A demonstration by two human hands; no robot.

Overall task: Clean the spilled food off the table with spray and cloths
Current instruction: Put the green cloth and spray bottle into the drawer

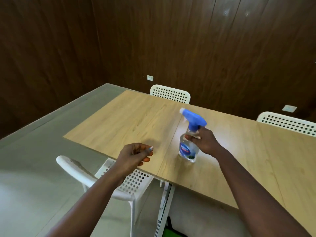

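My right hand [204, 141] has its fingers [191, 136] curled round the neck of the spray bottle [189, 142], which stands upright on the table [133, 120] near the front edge. My left hand [135, 155] hovers over that edge, fingers loosely curled, holding nothing. I see no cloth and no spill from here. I judge the grip high and narrow: lifted fast, the bottle could swing or slip. The nozzle points away to the left, so a careless squeeze could wet bare wood or the white chair [80, 170] below.
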